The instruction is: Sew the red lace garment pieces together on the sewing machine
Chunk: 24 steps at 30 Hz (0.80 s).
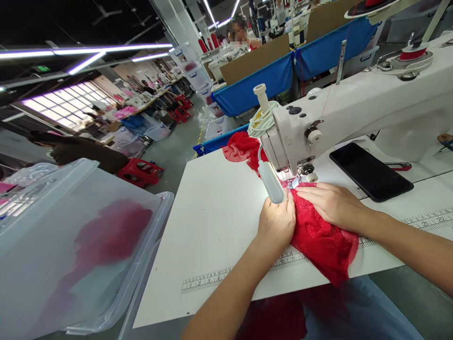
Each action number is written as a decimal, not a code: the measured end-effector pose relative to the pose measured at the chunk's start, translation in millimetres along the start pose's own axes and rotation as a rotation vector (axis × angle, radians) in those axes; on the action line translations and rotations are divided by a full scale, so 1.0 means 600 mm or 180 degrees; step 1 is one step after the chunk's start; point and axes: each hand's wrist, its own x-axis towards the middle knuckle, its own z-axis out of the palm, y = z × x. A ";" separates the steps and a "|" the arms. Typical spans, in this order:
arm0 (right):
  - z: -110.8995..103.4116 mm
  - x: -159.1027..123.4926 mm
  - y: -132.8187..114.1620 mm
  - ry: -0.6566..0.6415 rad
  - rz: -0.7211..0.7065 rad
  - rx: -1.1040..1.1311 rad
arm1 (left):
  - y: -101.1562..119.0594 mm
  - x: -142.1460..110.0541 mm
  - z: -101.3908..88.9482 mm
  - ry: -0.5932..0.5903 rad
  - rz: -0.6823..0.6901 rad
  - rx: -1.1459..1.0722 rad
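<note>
**Hands pressing red lace at the needle**

Left hand lies curled at the left edge of the red lace fabric piece, fingers bent down against the cloth, pinching its edge just below the white oblong lamp head of the machine. Right hand lies flat and open on top of the same fabric, palm down, fingertips pointing left toward the presser foot. The two hands almost touch at the foot.

The fabric lies on the white table, its long axis running from the near right, where a fold droops over the table's front edge, up and leftward to the needle area. Its far end sits under the foot. A printed ruler scale runs along the front of the table and passes beneath the cloth.

To the near left stands a translucent plastic storage bin with more red cloth dimly visible inside.

Behind the hands rises the white industrial sewing machine; a black smartphone lies face up on its bed, right of the needle. More red sheer fabric is bunched beyond the machine's head, at the table's far edge. Farther back hang blue cloth partitions, and another person sits at a distant workstation.
</note>
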 end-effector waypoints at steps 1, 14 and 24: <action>0.001 0.000 0.000 -0.0011 0.0014 0.0015 | 0.000 0.001 0.001 0.0000 0.0004 0.0012; 0.002 0.005 0.007 -0.0050 0.0006 0.0008 | -0.007 -0.003 0.018 0.0391 -0.0028 0.0044; 0.003 0.008 0.010 0.0003 -0.0034 0.0008 | -0.009 -0.002 0.023 0.0390 -0.0048 0.0006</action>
